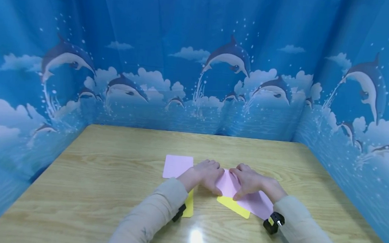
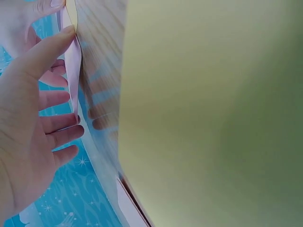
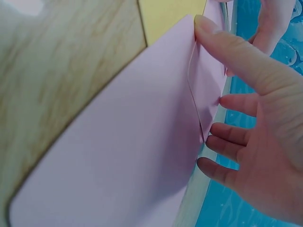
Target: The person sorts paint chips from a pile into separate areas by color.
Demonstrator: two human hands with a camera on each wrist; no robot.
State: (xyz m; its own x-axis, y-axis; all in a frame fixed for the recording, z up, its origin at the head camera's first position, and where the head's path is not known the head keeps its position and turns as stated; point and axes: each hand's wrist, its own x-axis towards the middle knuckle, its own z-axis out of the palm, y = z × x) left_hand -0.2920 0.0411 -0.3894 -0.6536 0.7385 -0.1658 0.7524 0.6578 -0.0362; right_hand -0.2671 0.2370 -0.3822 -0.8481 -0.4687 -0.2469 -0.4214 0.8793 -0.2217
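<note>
A blue dolphin-print curtain (image 1: 158,63) stands behind a wood-grain table (image 1: 119,150). Left hand (image 1: 208,177) and right hand (image 1: 249,181) hold opposite sides of a pink card (image 1: 224,185), near mid-table; each grip is partly open, card between thumb and slightly bent fingers. A second pink card (image 1: 257,205) lies beside it, near the right wrist; a yellow card (image 1: 232,205) shows along their near side. Left of the left hand: another pink card (image 1: 177,166); another yellow card (image 1: 189,207) is partly hidden by the left forearm.
</note>
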